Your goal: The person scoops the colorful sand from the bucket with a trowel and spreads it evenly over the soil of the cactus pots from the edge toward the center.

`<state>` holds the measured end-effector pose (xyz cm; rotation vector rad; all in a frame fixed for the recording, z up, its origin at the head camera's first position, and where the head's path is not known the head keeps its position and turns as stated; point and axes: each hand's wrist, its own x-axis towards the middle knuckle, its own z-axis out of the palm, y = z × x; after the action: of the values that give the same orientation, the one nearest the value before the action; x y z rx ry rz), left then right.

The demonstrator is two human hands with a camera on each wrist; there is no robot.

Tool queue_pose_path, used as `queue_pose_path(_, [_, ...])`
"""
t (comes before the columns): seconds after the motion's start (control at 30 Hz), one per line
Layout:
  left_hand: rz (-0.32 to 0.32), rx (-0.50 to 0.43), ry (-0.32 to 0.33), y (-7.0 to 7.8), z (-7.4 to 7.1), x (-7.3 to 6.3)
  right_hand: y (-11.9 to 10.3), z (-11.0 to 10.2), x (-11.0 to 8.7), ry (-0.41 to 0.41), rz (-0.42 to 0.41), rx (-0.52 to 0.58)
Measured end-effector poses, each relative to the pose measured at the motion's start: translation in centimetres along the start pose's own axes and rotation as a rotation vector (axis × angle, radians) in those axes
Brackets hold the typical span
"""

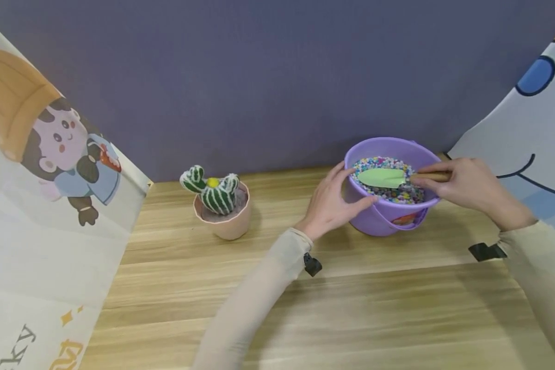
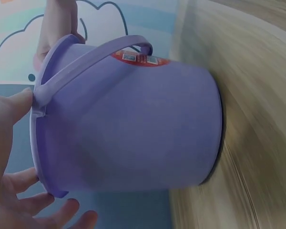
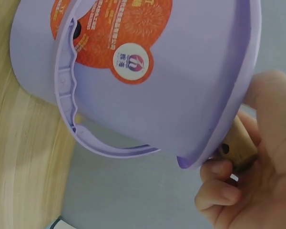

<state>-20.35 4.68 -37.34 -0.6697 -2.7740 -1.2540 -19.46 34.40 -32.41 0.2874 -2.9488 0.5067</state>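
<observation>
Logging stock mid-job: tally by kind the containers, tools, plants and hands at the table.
Containers: 2 (bucket, pot)
Tools: 1 (trowel)
Plants: 1 (cactus)
Hands: 2 (left hand, right hand)
Total: 6

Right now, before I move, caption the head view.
Left hand touching a purple bucket of colorful granules, right hand gripping a green-bladed trowel, blade inside; potted cactus at left.

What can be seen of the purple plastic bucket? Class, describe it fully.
The round purple bucket, seemingly plastic, narrows toward its base and stands upright on the pale wood-grain table. Its purple handle, with a wavy grip, hangs lowered by a red-orange printed label. Small multicoloured beads lie inside, beneath a green trowel blade. The bare left hand touches its rim.
</observation>
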Motion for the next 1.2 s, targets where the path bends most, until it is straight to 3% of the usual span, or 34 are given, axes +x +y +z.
queue_pose_path(0.17, [0.015, 0.005, -0.022, 0.0, 0.0, 0.1, 0.5, -0.2, -0.4, 0.044, 0.009, 0.006])
queue_pose_path(0.37, [0.019, 0.011, -0.061, -0.1, 0.0, 0.1, 1.3, -1.3, -1.1, 0.042, 0.042, 0.004])
queue_pose_path(0.53, [0.016, -0.004, -0.058, -0.4, -0.1, 0.1, 1.8, -2.8, -1.6, 0.049, 0.064, -0.047])
queue_pose_path(0.7, [0.007, -0.014, -0.045, -0.7, -0.4, 0.0, 2.3, -4.2, -1.7, 0.121, 0.041, -0.117])
queue_pose_path(0.8, [0.004, -0.012, -0.039, -0.9, -0.5, 0.0, 2.4, -4.6, -1.5, 0.112, 0.041, -0.148])
queue_pose_path(0.97, [0.002, -0.011, -0.030, -1.1, -0.6, -0.1, 1.8, -3.9, -1.1, 0.067, 0.028, -0.155])
queue_pose_path(1.2, [0.003, -0.015, -0.014, -1.2, -0.5, 0.0, 0.1, -1.2, 0.2, 0.034, -0.043, -0.033])
